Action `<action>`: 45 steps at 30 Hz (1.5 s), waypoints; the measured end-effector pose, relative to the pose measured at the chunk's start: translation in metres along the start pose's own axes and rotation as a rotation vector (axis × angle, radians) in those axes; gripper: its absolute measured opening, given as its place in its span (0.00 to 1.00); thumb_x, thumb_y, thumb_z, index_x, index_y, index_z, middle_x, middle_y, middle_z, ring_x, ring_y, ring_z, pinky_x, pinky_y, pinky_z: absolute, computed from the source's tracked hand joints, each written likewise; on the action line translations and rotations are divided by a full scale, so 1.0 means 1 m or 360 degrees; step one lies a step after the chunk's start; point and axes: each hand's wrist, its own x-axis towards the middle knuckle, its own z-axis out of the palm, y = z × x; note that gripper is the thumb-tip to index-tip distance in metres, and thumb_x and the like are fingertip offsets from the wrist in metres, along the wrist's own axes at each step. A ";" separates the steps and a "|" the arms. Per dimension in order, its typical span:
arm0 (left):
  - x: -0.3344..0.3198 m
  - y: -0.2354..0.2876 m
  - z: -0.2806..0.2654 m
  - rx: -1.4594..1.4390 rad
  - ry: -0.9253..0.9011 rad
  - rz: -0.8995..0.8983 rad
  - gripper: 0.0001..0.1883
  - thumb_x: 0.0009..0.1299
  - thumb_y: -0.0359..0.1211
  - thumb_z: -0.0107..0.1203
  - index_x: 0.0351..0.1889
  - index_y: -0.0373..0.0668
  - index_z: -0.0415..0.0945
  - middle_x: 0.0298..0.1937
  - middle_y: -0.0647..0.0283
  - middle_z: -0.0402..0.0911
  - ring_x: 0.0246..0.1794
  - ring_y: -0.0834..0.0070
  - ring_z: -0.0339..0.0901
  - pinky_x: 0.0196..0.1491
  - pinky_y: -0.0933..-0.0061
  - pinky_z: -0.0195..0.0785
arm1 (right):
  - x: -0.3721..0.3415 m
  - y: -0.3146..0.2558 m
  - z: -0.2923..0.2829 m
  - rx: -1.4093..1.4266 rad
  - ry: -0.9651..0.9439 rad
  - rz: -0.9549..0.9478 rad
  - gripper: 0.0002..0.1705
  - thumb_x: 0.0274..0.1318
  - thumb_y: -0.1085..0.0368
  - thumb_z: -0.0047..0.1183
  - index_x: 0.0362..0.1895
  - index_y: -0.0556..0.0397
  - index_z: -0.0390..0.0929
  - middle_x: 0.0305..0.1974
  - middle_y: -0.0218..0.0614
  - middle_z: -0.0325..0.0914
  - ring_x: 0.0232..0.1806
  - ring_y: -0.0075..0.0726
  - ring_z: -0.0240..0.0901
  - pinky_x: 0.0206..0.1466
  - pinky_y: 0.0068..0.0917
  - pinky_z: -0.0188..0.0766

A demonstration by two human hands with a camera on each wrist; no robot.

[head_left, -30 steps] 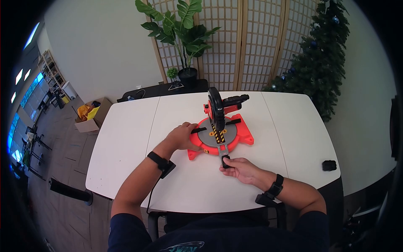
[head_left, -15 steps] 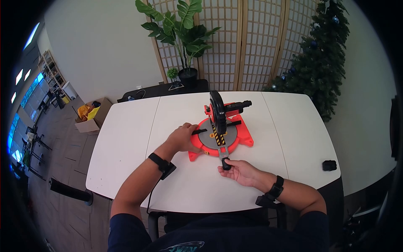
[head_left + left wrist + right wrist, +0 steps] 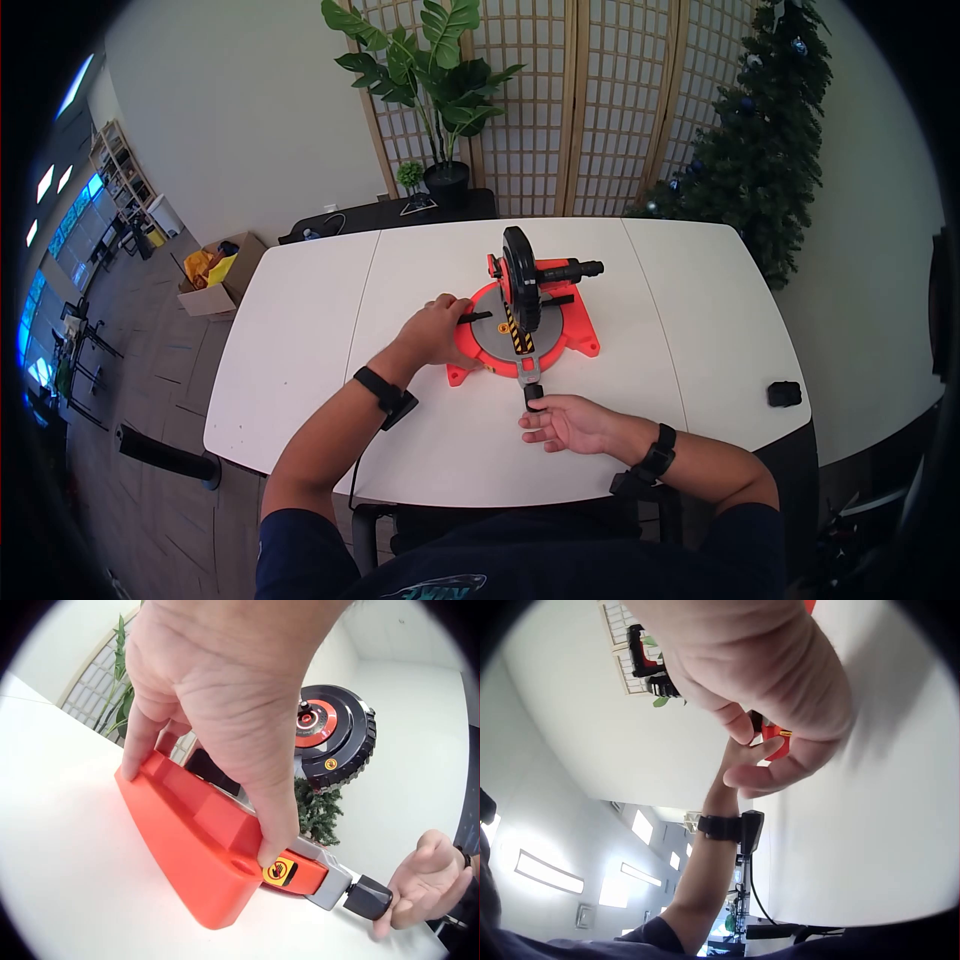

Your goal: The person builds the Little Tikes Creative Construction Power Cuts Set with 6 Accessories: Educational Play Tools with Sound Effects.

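Note:
A toy miter saw [image 3: 581, 330] with a red base stands on the white table [image 3: 460, 450]. Its grey turntable [image 3: 488, 333] bears a yellow-and-black striped strip, and a black toothed blade [image 3: 520, 285] rises above it. My left hand [image 3: 432, 332] grips the base's left side; in the left wrist view the thumb presses its front beside a yellow warning sticker [image 3: 279, 871], and the fingers reach over the far side. At the front of the turntable arm is a black knob [image 3: 367, 898]. My right hand [image 3: 572, 425] is right at this knob, palm turned up and fingers loosely extended.
A small black object [image 3: 784, 394] lies near the table's right edge. Behind the table are a potted plant [image 3: 447, 180], a lattice screen [image 3: 625, 110] and a decorated tree [image 3: 750, 170]. An open cardboard box [image 3: 225, 285] sits on the floor at left.
The knob has swung a little to the left as the turntable rotated, and the saw's rear handle has shifted right and nearer. My right fingers have loosened from the knob. The left hand keeps its grip.

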 end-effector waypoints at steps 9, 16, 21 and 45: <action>-0.004 0.000 0.001 -0.0034 -0.0042 -0.0020 0.59 0.41 0.57 0.78 0.71 0.42 0.65 0.69 0.53 0.68 0.66 0.53 0.71 0.66 0.60 0.70 | -0.029 -0.040 0.016 -0.0999 -0.0101 -0.0249 0.22 0.67 0.48 0.56 0.53 0.52 0.76 0.40 0.27 0.78 0.40 0.24 0.78 0.37 0.23 0.73; -0.007 0.001 -0.004 -0.0042 -0.0142 0.0000 0.63 0.42 0.57 0.78 0.75 0.43 0.58 0.72 0.52 0.62 0.71 0.53 0.65 0.69 0.59 0.66 | -0.037 -0.085 -0.007 -0.2519 0.0715 -0.0785 0.25 0.56 0.50 0.66 0.46 0.57 0.78 0.39 0.36 0.80 0.41 0.35 0.78 0.45 0.31 0.75; -0.009 -0.005 -0.007 -0.0049 -0.0187 0.0034 0.66 0.43 0.57 0.78 0.77 0.42 0.53 0.74 0.50 0.60 0.73 0.52 0.64 0.71 0.59 0.65 | -0.033 -0.103 -0.028 -0.2730 0.0980 -0.0932 0.33 0.48 0.52 0.72 0.52 0.59 0.74 0.47 0.45 0.78 0.51 0.48 0.77 0.54 0.38 0.75; -0.014 -0.021 0.014 -0.0164 0.0055 0.0159 0.68 0.43 0.63 0.75 0.76 0.35 0.50 0.73 0.43 0.59 0.74 0.48 0.61 0.73 0.57 0.61 | -0.003 -0.153 -0.068 -0.2879 0.0577 -0.1031 0.64 0.22 0.49 0.82 0.66 0.61 0.63 0.63 0.49 0.67 0.65 0.53 0.67 0.66 0.40 0.70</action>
